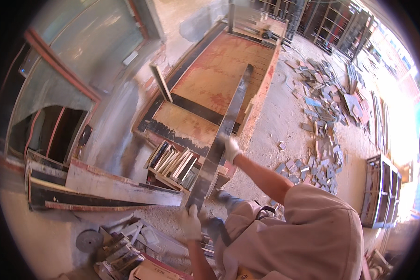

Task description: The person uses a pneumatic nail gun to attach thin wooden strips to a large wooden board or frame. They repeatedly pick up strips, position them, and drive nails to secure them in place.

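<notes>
A long, narrow dark plank (214, 151) slants across the middle, its far end over a wooden workbench (219, 60). My left hand (190, 225), in a pale glove, is closed on the plank's near end; motion blurs it a little. Farther along, my gloved right hand (231, 149) grips the plank's right edge, with the fingers partly hidden. On the reddish-brown benchtop, a dark strip (196, 108) runs crosswise under the plank. A short wooden post (161, 84) stands upright at the bench's left edge.
Left of the plank, a wooden crate (168, 179) holds upright wood strips. Long boards (112, 184) lean at left, below a broken window (46, 126). Offcuts (322, 100) litter the floor at right, near a metal frame rack (381, 191). Scraps (121, 254) lie near my left arm.
</notes>
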Available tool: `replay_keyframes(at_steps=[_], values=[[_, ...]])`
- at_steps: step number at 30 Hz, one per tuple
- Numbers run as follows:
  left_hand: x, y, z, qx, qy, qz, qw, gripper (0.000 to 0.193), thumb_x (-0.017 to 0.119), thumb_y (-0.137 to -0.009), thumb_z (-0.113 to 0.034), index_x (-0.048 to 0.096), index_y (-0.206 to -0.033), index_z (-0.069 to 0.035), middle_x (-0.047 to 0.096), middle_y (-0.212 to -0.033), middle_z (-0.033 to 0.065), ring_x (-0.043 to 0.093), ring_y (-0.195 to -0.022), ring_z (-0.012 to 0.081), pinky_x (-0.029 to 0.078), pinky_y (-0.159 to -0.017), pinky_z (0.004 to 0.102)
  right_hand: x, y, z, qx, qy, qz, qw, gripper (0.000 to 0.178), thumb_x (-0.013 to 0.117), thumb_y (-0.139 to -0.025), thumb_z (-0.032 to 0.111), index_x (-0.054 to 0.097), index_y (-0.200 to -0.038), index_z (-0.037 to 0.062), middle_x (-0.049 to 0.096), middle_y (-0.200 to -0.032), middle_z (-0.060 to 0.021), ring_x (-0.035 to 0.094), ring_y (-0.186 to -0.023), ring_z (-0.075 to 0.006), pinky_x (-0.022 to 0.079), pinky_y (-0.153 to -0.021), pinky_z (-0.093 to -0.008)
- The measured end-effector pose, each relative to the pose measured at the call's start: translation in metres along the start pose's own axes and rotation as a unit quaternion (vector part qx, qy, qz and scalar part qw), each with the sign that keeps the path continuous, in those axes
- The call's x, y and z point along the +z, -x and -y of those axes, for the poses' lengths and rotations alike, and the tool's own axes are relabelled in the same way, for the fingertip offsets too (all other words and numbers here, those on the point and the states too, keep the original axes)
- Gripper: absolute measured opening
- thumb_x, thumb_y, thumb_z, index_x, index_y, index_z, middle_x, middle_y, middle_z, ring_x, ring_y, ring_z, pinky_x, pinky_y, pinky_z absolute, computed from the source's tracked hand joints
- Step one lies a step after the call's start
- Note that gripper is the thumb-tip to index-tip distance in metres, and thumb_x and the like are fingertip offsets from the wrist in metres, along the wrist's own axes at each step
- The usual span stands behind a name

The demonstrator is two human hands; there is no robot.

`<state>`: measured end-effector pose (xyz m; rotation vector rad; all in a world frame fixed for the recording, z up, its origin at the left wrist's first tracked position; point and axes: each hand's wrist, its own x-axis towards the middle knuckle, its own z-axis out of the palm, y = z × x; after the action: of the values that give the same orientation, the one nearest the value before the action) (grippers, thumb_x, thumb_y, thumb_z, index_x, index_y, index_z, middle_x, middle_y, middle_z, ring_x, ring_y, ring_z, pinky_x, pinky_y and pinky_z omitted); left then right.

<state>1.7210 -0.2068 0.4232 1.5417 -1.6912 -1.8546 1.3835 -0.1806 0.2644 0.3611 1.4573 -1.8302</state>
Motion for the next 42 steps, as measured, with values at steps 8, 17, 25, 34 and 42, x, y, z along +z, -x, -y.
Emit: replay_keyframes(at_steps=[8, 17, 25, 34, 42], values=[[-0.045, -0.056, 0.159, 0.033, -0.251, -0.116, 0.960, 0.033, 0.056, -0.099, -0.036, 0.066, -0.114, -0.008, 0.072, -0.103, 0.0155, 0.072, -0.080, 0.0318, 0.057, -0.070, 0.0450, 0.067, 0.064, -0.093, -0.309, 0.805, 0.295, 0.412, 0.021, 0.063, -0.093, 0.026, 0.064, -0.109, 0.0121, 0.070, -0.093, -0.0139, 0.070, -0.083, -0.0324, 0.055, -0.067, -0.0505], [-0.289, 0.242, 0.332, -0.334, -0.222, -0.545, 0.737, 0.035, 0.060, -0.091, -0.041, 0.070, -0.104, -0.010, 0.069, -0.109, 0.0210, 0.068, -0.101, 0.0397, 0.054, -0.083, 0.0498, 0.153, 0.050, -0.111, -0.092, 0.519, 0.320, 0.787, 0.022, 0.063, -0.094, 0.026, 0.064, -0.110, 0.0102, 0.069, -0.094, -0.0123, 0.068, -0.084, -0.0292, 0.055, -0.069, -0.0468], [-0.440, 0.470, 0.351, -0.422, 0.011, -0.853, 0.308, 0.083, 0.072, -0.076, -0.053, 0.052, -0.134, 0.003, 0.063, -0.123, 0.0299, 0.064, -0.112, 0.0434, 0.051, -0.098, 0.0483, 0.222, 0.134, -0.201, -0.054, 0.622, 0.408, 0.667, 0.024, 0.063, -0.095, 0.026, 0.064, -0.111, 0.0085, 0.068, -0.095, -0.0109, 0.067, -0.085, -0.0264, 0.055, -0.071, -0.0436], [-0.579, 0.531, 0.388, -0.425, 0.070, -0.869, 0.244, 0.106, 0.087, -0.069, -0.052, 0.037, -0.139, 0.010, 0.063, -0.123, 0.0300, 0.067, -0.111, 0.0408, 0.055, -0.093, 0.0472, 0.281, 0.184, -0.260, -0.058, 0.670, 0.398, 0.624, 0.025, 0.063, -0.096, 0.026, 0.064, -0.112, 0.0066, 0.066, -0.096, -0.0093, 0.065, -0.086, -0.0233, 0.054, -0.074, -0.0399], [-0.540, 0.578, 0.349, -0.368, -0.011, -0.904, 0.216, 0.054, 0.084, -0.067, -0.041, 0.072, -0.101, -0.001, 0.075, -0.098, 0.0193, 0.074, -0.094, 0.0351, 0.058, -0.085, 0.0443, 0.284, 0.185, -0.265, -0.039, 0.663, 0.412, 0.624, 0.026, 0.063, -0.097, 0.026, 0.064, -0.112, 0.0049, 0.065, -0.097, -0.0079, 0.063, -0.087, -0.0205, 0.054, -0.076, -0.0366]])
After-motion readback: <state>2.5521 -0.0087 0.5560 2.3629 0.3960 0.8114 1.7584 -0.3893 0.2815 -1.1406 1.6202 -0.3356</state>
